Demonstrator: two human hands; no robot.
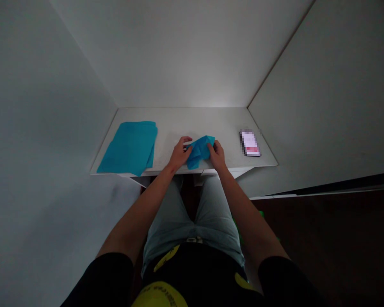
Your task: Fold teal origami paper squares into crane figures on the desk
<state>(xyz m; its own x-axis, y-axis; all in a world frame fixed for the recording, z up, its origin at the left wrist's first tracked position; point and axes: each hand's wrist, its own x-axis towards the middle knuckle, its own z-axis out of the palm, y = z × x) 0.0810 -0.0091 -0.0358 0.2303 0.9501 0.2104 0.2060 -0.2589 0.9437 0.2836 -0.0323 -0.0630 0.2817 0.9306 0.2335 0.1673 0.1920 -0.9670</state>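
Observation:
A small folded blue sheet (199,152) lies near the front edge of a white desk (192,121). My left hand (179,154) grips its left side and my right hand (216,154) grips its right side, so the sheet is pinched between them. Part of the sheet is hidden under my fingers. A stack of flat blue sheets (129,147) rests on the left part of the desk, apart from my hands.
A phone (250,143) lies on the right side of the desk. White walls close in the desk on the left, back and right. My legs are under the desk's front edge, and dark floor shows at the right.

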